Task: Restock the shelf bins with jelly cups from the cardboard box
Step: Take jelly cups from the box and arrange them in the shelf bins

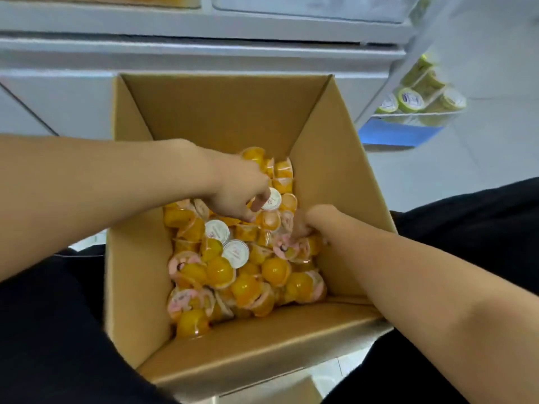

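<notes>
Print on the white foil lids is too blurred for me to read; some lids (pixel 216 231) show faint reddish marks, others carry pink artwork. Jelly cups (pixel 248 269) lie heaped loose in the bottom of the cardboard box (pixel 204 118), small clear plastic domes filled with glossy orange-yellow jelly, tumbled every way up. The box is plain brown corrugated board, flaps open, resting between my knees in black trousers (pixel 49 330). My left hand (pixel 236 193) reaches into the pile at the far side, fingers curled down, thumb and forefinger pinching a white-lidded cup (pixel 271 199). My right hand (pixel 303 225) is dug into the cups by the right wall, fingers buried, so I cannot tell what it grips. Ahead stands a white shelf (pixel 204 27); off right, green-lidded tubs (pixel 411 100) sit on a wire rack.
</notes>
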